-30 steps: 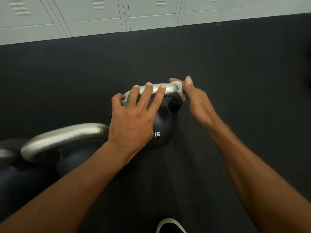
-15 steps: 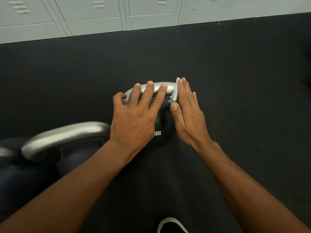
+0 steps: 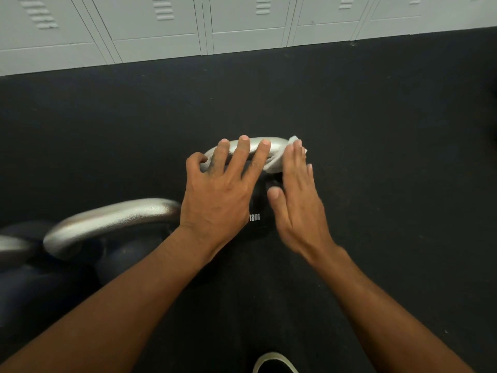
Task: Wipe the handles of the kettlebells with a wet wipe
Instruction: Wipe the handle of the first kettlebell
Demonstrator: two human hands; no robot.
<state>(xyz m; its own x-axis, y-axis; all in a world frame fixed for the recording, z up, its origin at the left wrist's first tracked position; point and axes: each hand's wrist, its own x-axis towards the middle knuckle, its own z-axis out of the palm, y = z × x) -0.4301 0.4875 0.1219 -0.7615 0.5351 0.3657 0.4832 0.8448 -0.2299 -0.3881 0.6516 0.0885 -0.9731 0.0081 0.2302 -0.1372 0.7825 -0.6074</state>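
A black 12 kg kettlebell (image 3: 259,211) stands on the dark floor, its silver handle (image 3: 277,145) arching across the top. My left hand (image 3: 223,195) lies over the handle's left part, fingers spread across the metal, steadying it. My right hand (image 3: 298,195) presses a white wet wipe (image 3: 275,164) flat against the handle's right end, fingers straight and together. Most of the wipe is hidden under that palm. A second kettlebell with a larger silver handle (image 3: 113,220) sits at the left.
Part of a third kettlebell handle (image 3: 13,247) shows at the far left edge. Grey lockers (image 3: 242,22) line the wall beyond the dark rubber floor (image 3: 390,157). The toe of a shoe (image 3: 274,363) is at the bottom edge.
My right hand turned from gripping the handle's right end sideways to lying flat over it, and has slid the wipe a little along the bend. The left hand stayed put.
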